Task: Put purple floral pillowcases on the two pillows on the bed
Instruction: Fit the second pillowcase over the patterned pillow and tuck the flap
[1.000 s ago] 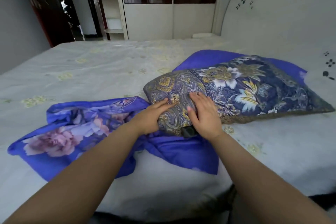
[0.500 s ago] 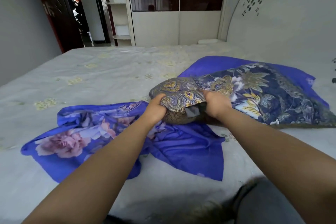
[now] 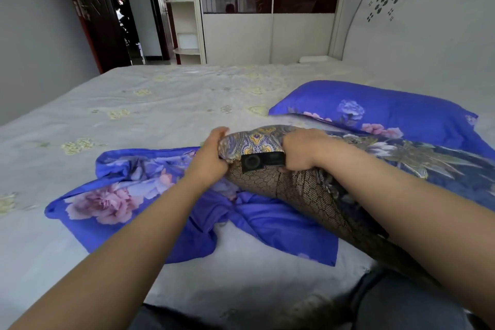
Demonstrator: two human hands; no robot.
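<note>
Here your left hand and your right hand both have a clenched grip on the near end of the dark paisley pillow, fingers curled round its edge on either side of a black tag that hangs from the seam. That end is lifted off the bed and tilted toward you, so the netted dark underside faces the camera, while the rest of the pillow runs back to the right under your right forearm. It still wears its patterned navy and gold cover, with no purple case on it. Just beneath and to the left of your hands lies the loose purple floral pillowcase, rumpled and spread flat on the pale bedspread, a large pink flower showing on its left part; its right corner reaches under the raised pillow. Behind your right hand, near the white headboard, rests the second pillow, already inside a purple floral case, and the far side of the dark pillow touches or overlaps its front edge. Beyond the bed stand a white wardrobe with a dark band, an open shelf unit, and a dark red door open to a hallway. Your grey trousers show at the bottom edge.
</note>
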